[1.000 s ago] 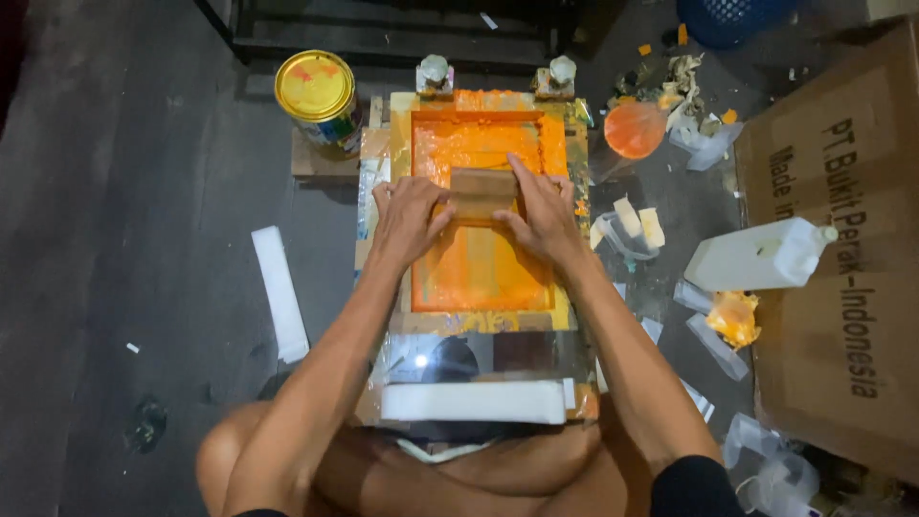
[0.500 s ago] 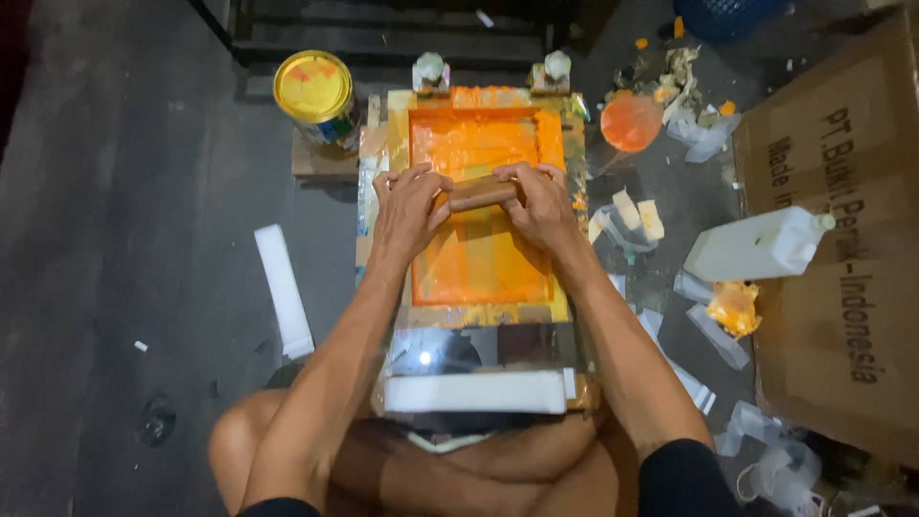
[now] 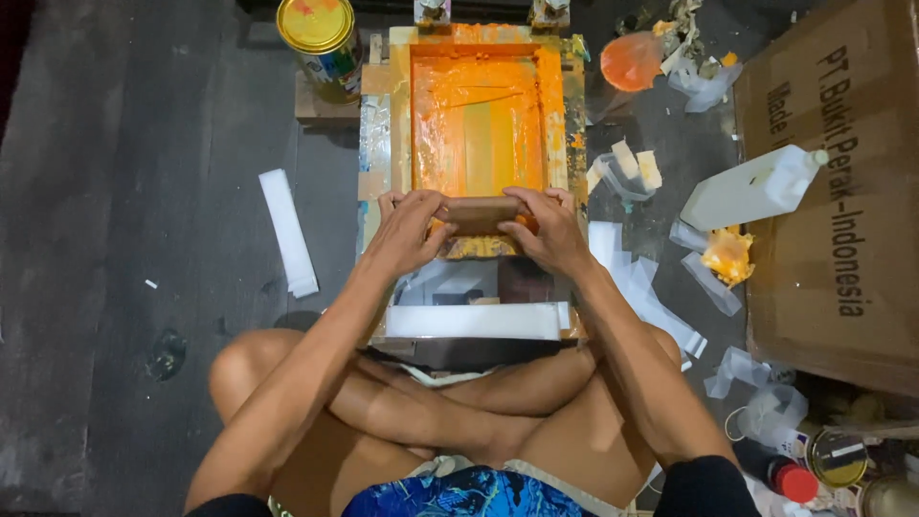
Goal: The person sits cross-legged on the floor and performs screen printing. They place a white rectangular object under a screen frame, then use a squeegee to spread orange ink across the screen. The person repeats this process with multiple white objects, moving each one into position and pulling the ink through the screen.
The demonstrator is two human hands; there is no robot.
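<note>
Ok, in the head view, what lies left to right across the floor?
White strip → paint can → left hand → wooden squeegee → right hand → white bottle → cardboard box.

wooden squeegee | brown, level | near edge of orange-inked screen frame

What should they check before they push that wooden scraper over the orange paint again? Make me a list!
1. Both hands on the wooden squeegee: left hand and right hand grip its ends. Ok.
2. Squeegee sits at the near end of the frame. Ok.
3. Orange ink covers the mesh. Ok.
4. Paint can stands outside the frame. Ok.
5. Sheet underneath lined up: cannot tell.
</note>
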